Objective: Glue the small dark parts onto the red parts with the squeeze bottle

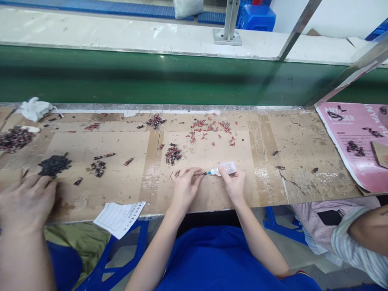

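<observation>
At the counter's (212,194) near edge, the right hand (234,184) grips a small glue bottle (224,168), nozzle touching a tiny part (202,173) pinched by the left hand (184,186); oversqueezing could glue fingertips.

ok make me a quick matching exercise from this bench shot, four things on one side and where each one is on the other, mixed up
Things:
1. small squeeze bottle
2. printed paper slip
3. pink poster sheet
4. crumpled white cloth

Places:
A. far left of the bench, by the green belt
B. right end of the bench, with small dark parts on it
C. held in the right hand, tip pointing at the left hand
D. hanging over the near bench edge, left of the person's arms

Pairs: 1-C, 2-D, 3-B, 4-A
</observation>
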The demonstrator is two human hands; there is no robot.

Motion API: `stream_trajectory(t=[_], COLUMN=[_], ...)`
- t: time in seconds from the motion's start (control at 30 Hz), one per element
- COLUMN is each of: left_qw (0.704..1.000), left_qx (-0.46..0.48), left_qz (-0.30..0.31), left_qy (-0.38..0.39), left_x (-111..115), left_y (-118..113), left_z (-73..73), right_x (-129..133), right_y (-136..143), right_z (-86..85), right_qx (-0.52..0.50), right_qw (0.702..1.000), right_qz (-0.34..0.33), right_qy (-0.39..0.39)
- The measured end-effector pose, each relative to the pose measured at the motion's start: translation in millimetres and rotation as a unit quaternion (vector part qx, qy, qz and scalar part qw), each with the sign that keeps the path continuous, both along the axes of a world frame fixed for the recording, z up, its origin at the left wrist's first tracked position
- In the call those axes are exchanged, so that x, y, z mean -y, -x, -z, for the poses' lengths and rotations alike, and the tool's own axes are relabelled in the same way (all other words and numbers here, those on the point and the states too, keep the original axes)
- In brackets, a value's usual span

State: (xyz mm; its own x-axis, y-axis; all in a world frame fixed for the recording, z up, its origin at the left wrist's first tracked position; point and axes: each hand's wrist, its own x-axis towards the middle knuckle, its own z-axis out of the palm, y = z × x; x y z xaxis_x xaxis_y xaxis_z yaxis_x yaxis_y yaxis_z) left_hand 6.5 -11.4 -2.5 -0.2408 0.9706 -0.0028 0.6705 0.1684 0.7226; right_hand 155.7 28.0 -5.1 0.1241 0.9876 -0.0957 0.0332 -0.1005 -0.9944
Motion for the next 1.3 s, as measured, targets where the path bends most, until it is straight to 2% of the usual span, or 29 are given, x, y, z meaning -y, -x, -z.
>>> stream_trajectory(t=[0.3, 0.57, 0.8, 0.9, 1.0, 1.1, 1.2, 1.27, 1.3], left_qw=[0.999, 1.0, 1.0, 0.999, 0.998, 0.997, 0.998, 0.999, 1.0], left_qx=[0.027, 0.013, -0.009, -0.018, -0.034, -0.05, -0.049, -0.033, -0.018], left_qz=[-0.016, -0.024, -0.022, -0.012, 0.014, 0.033, 0.026, 0.018, 0.016], left_qy=[0.022, 0.007, 0.014, 0.03, 0.045, 0.048, 0.029, 0.003, -0.011], left_x=[-3, -2, -4, -5, -6, -6, -3, -1, 0], left_y=[-1, -3, -3, -4, -5, -6, -4, -1, 1], left_z=[-7.1, -4.9, -4.3, -5.5, -6.8, -7.4, -7.3, -6.1, -5.1], right_x=[0, -1, 0, -4, -13, -25, -42, -57, -66], right_y=[-1, -1, 0, -5, -20, -39, -44, -36, -29], right_z=[0.7, -0.3, -1.6, 0.2, -3.9, -17.3, -30.5, -32.9, -31.8], right_qx=[-0.008, -0.001, 0.005, 0.014, 0.061, 0.218, 0.422, 0.486, 0.493], right_qw=[0.999, 1.0, 1.0, 0.999, 0.994, 0.973, 0.906, 0.87, 0.863], right_qz=[0.035, 0.009, 0.022, 0.023, -0.009, -0.023, 0.021, 0.017, -0.009], right_qy=[0.009, 0.01, 0.018, 0.04, 0.086, 0.077, -0.018, -0.084, -0.11])
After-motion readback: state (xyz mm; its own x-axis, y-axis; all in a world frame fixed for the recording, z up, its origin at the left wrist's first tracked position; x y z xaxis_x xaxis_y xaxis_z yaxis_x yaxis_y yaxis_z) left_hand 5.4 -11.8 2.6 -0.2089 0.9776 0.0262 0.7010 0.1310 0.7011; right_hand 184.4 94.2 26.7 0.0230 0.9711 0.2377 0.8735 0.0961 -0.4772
